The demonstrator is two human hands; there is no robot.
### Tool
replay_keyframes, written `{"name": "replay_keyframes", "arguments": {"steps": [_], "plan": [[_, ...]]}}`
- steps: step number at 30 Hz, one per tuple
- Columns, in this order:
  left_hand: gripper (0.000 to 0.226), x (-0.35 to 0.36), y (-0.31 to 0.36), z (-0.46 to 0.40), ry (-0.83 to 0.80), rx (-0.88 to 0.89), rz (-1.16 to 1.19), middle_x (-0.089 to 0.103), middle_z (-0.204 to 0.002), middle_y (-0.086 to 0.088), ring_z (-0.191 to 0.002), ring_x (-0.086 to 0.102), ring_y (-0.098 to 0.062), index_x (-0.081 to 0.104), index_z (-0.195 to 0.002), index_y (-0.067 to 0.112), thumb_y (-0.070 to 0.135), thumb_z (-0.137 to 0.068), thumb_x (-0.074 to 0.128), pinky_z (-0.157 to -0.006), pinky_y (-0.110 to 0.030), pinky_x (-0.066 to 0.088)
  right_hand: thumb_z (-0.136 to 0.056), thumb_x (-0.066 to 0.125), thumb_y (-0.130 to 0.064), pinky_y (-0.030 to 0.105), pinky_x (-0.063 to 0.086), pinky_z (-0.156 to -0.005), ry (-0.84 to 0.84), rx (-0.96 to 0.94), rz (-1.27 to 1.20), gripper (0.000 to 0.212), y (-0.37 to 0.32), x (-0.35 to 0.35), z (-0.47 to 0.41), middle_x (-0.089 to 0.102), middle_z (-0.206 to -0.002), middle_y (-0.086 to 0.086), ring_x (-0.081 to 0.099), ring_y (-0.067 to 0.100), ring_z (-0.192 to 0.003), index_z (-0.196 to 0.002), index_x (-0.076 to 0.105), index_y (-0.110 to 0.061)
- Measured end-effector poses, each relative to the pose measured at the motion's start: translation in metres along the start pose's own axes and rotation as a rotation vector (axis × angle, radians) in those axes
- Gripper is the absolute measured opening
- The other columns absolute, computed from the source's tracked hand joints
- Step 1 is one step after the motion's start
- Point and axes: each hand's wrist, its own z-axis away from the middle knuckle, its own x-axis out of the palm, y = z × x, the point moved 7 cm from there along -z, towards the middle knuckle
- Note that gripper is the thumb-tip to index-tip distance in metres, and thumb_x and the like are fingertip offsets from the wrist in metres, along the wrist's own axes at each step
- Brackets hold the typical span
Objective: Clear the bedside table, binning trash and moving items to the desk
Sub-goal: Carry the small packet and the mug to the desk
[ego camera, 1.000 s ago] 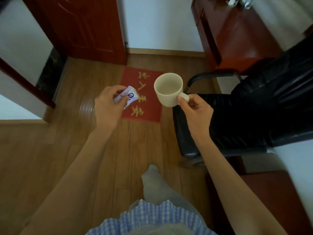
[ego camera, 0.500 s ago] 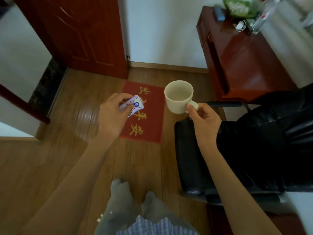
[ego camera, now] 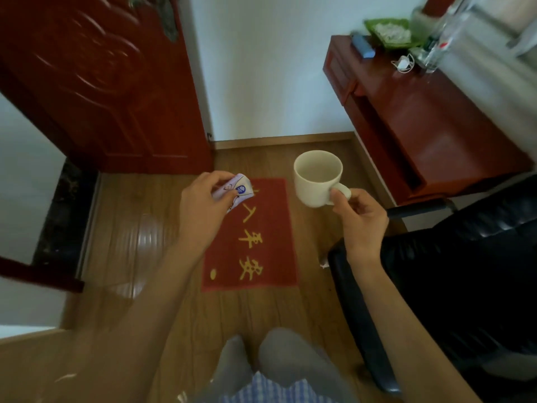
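My right hand (ego camera: 359, 221) grips the handle of a cream mug (ego camera: 316, 177), holding it upright above the wooden floor; the mug looks empty. In my left hand (ego camera: 203, 209) I pinch a crumpled white wrapper (ego camera: 239, 189) with blue and red print, held over the red mat. The red-brown desk (ego camera: 436, 132) stands ahead on the right, beyond the mug. The bedside table is out of view.
A black leather office chair (ego camera: 453, 274) stands at my right between me and the desk. On the desk's far end lie a green packet (ego camera: 388, 32), a blue object (ego camera: 361, 46), a white cable (ego camera: 404, 64) and a clear bottle (ego camera: 436, 45). A red door (ego camera: 96, 82) stands open at left.
The view has tilted up and swung toward the desk, so more of its top shows. Both hands keep their grips and hold the mug and wrapper in front of me.
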Motion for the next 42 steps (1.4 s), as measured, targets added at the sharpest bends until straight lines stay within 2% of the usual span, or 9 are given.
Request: {"name": "replay_keyframes", "arguments": {"steps": [3, 8, 11, 15, 19, 26, 32, 36, 42], "plan": [[0.024, 0.003, -0.007, -0.041, -0.059, 0.024, 0.003, 0.067, -0.094, 0.005, -0.082, 0.060, -0.005, 0.070, -0.099, 0.022, 0.010, -0.079, 0.063, -0.069, -0.024, 0.048, -0.086, 0.070, -0.025, 0.029, 0.053, -0.072, 0.060, 0.047, -0.016, 0.009, 0.000, 0.017, -0.012, 0.069, -0.078, 0.002, 0.063, 0.012, -0.074, -0.079, 0.071, -0.019], [0.024, 0.030, -0.017, -0.106, -0.156, 0.049, 0.027, 0.067, -0.096, 0.005, -0.085, 0.061, -0.005, 0.069, -0.103, 0.020, 0.011, -0.082, 0.062, -0.067, -0.017, 0.046, -0.084, 0.071, -0.026, 0.026, 0.052, -0.072, 0.142, 0.082, 0.031, 0.008, 0.002, 0.038, -0.049, 0.068, -0.072, -0.008, 0.061, 0.005, -0.070, -0.076, 0.070, -0.027], [0.024, 0.054, -0.026, -0.148, -0.190, 0.037, 0.058, 0.068, -0.098, 0.004, -0.086, 0.063, -0.004, 0.069, -0.105, 0.019, 0.011, -0.083, 0.063, -0.064, -0.011, 0.045, -0.084, 0.071, -0.028, 0.030, 0.051, -0.071, 0.161, 0.095, 0.051, 0.008, 0.010, 0.051, -0.083, 0.068, -0.071, -0.008, 0.061, 0.008, -0.070, -0.076, 0.070, -0.028], [0.025, 0.086, -0.027, -0.210, -0.199, 0.034, 0.084, 0.068, -0.097, 0.003, -0.086, 0.064, -0.008, 0.070, -0.103, 0.019, 0.009, -0.081, 0.064, -0.067, -0.021, 0.051, -0.086, 0.069, -0.030, 0.028, 0.049, -0.067, 0.186, 0.075, 0.069, 0.010, 0.017, 0.070, -0.139, 0.067, -0.071, -0.010, 0.059, 0.004, -0.067, -0.075, 0.068, -0.031], [0.024, 0.116, -0.010, -0.276, -0.231, 0.059, 0.077, 0.069, -0.095, 0.005, -0.083, 0.063, -0.006, 0.070, -0.099, 0.021, 0.008, -0.079, 0.065, -0.068, -0.021, 0.051, -0.086, 0.068, -0.030, 0.022, 0.045, -0.062, 0.223, 0.073, 0.067, 0.013, 0.013, 0.086, -0.201, 0.065, -0.067, -0.013, 0.054, -0.001, -0.062, -0.074, 0.067, -0.033], [0.030, 0.165, 0.007, -0.365, -0.292, 0.087, 0.136, 0.068, -0.095, 0.003, -0.082, 0.061, -0.004, 0.064, -0.093, 0.036, 0.008, -0.081, 0.065, -0.067, -0.023, 0.048, -0.086, 0.068, -0.031, 0.026, 0.046, -0.062, 0.299, 0.072, 0.085, 0.012, 0.007, 0.095, -0.290, 0.067, -0.072, -0.005, 0.056, 0.007, -0.063, -0.074, 0.067, -0.029], [0.022, 0.221, -0.001, -0.445, -0.360, 0.085, 0.143, 0.068, -0.096, 0.000, -0.085, 0.063, -0.013, 0.069, -0.101, 0.018, 0.009, -0.080, 0.066, -0.073, -0.041, 0.056, -0.087, 0.068, -0.031, 0.030, 0.050, -0.064, 0.382, 0.135, 0.123, 0.009, 0.026, 0.107, -0.353, 0.069, -0.074, -0.007, 0.062, 0.015, -0.067, -0.078, 0.069, -0.028], [0.021, 0.262, 0.006, -0.507, -0.428, 0.154, 0.146, 0.069, -0.097, -0.003, -0.085, 0.063, -0.015, 0.069, -0.101, 0.015, 0.007, -0.082, 0.065, -0.072, -0.039, 0.057, -0.086, 0.069, -0.030, 0.037, 0.050, -0.063, 0.460, 0.151, 0.141, 0.011, 0.034, 0.119, -0.400, 0.068, -0.073, 0.001, 0.062, 0.024, -0.070, -0.078, 0.070, -0.023], [0.021, 0.330, 0.032, -0.601, -0.529, 0.253, 0.142, 0.070, -0.100, -0.003, -0.088, 0.064, -0.019, 0.069, -0.103, 0.016, 0.011, -0.082, 0.068, -0.069, -0.028, 0.053, -0.086, 0.069, -0.029, 0.037, 0.049, -0.062, 0.620, 0.167, 0.182, 0.012, 0.026, 0.127, -0.472, 0.067, -0.070, 0.000, 0.057, 0.016, -0.063, -0.077, 0.070, -0.023]]}}
